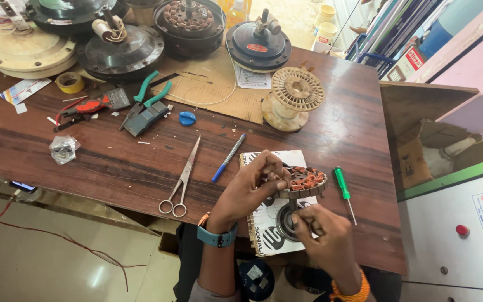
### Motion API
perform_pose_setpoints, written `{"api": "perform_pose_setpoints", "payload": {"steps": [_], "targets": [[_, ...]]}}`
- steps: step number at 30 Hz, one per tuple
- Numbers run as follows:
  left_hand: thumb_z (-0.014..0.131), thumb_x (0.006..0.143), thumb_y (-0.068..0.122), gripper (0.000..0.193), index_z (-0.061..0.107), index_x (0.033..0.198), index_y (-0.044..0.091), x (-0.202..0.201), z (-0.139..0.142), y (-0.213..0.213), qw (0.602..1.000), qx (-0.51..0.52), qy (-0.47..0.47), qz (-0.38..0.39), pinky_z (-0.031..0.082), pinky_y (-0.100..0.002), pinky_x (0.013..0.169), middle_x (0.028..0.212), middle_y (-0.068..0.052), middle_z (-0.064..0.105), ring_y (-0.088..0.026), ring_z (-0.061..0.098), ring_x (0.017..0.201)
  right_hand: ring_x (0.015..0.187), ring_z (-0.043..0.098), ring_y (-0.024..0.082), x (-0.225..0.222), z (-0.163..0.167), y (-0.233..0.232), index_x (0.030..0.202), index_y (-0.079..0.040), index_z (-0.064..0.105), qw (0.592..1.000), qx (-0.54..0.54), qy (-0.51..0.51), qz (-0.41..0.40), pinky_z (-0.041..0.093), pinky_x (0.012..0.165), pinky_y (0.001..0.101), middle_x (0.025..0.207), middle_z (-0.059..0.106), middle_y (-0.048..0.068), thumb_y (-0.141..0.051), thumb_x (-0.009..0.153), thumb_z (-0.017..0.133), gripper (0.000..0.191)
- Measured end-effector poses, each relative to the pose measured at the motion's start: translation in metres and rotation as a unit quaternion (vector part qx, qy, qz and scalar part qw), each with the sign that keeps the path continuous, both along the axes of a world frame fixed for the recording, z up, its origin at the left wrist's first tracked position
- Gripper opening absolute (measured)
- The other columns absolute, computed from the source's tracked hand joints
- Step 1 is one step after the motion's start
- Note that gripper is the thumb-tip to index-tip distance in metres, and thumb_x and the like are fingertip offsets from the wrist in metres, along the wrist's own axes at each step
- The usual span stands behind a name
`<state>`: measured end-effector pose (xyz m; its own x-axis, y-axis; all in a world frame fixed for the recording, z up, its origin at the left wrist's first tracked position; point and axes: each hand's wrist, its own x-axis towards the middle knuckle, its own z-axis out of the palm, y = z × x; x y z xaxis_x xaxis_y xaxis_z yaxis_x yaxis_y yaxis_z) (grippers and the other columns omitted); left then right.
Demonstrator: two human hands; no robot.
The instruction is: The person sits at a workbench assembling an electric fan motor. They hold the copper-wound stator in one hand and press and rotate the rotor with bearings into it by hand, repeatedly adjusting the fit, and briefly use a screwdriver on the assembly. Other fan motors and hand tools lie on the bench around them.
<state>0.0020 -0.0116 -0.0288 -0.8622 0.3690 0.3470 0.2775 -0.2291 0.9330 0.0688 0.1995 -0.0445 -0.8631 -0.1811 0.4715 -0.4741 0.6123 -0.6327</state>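
— What's happening at the counter's [113,162] near edge?
— The right hand [325,240] pinches the shaft under a wound stator [307,182]; the left hand [252,187] is closed on its rim, over a booklet [264,235].
— And the step?
— Winding work, I'd judge; steady holding matters next. A screwdriver [342,187] lies just beside, scissors [183,179] farther left.

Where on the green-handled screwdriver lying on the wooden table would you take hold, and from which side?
Grip the green-handled screwdriver by its thick green handle, coming from above and the right: it lies flat, metal shaft towards the table's near edge, and the copper-wound stator crowds its left.
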Motion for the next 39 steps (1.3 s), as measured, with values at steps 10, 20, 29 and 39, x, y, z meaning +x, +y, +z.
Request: {"api": "perform_pose_setpoints", "payload": {"steps": [10, 20, 29, 39], "targets": [[0.087, 0.076, 0.029, 0.060, 0.055, 0.121, 0.005, 0.016, 0.025, 0.005, 0.971, -0.142, 0.182, 0.067, 0.052, -0.035, 0.088, 0.105, -0.005, 0.059, -0.017, 0.057, 0.101, 0.046, 0.044, 0.003, 0.025, -0.034, 0.026, 0.087, -0.002, 0.073, 0.993, -0.056, -0.037, -0.098, 0.032, 0.042, 0.0228, 0.057, 0.060, 0.000, -0.001, 0.081, 0.074, 0.006], [0.086, 0.079, 0.021, 0.043, 0.063, 0.114, 0.008, 0.013, 0.020, 0.021, 0.929, -0.198, 0.280, 0.142, 0.054, -0.038, 0.088, 0.100, -0.003, 0.062, -0.023, 0.058, 0.098, 0.050, 0.050, 0.000, -0.008, 0.030, 0.073, 0.096, -0.005, 0.077, 0.997, -0.015, 0.063, -0.050, 0.033, 0.042, 0.0208, 0.073, 0.072, 0.000, -0.004, 0.089, 0.073, 0.008], [0.087, 0.078, 0.021, 0.042, 0.064, 0.110, 0.007, 0.015, 0.023, 0.025, 0.929, -0.221, 0.257, 0.151, 0.053, -0.040, 0.084, 0.096, -0.006, 0.061, -0.025, 0.057, 0.095, 0.057, 0.067, 0.008, -0.037, 0.100, 0.023, 0.098, -0.002, 0.077, 0.995, 0.050, 0.081, 0.016, 0.051, 0.051, 0.0235, 0.078, 0.076, 0.008, -0.005, 0.087, 0.077, 0.011], [0.070, 0.098, 0.015, 0.051, 0.027, 0.121, 0.004, -0.001, -0.002, 0.011, 0.992, 0.107, -0.029, -0.056, 0.058, -0.038, 0.098, 0.111, -0.012, 0.075, -0.017, 0.068, 0.110, 0.065, 0.072, 0.010, -0.060, 0.098, -0.001, 0.097, -0.003, 0.076, 0.992, 0.081, 0.075, 0.061, 0.054, 0.056, 0.0251, 0.084, 0.076, 0.008, -0.008, 0.088, 0.076, 0.010]]}}
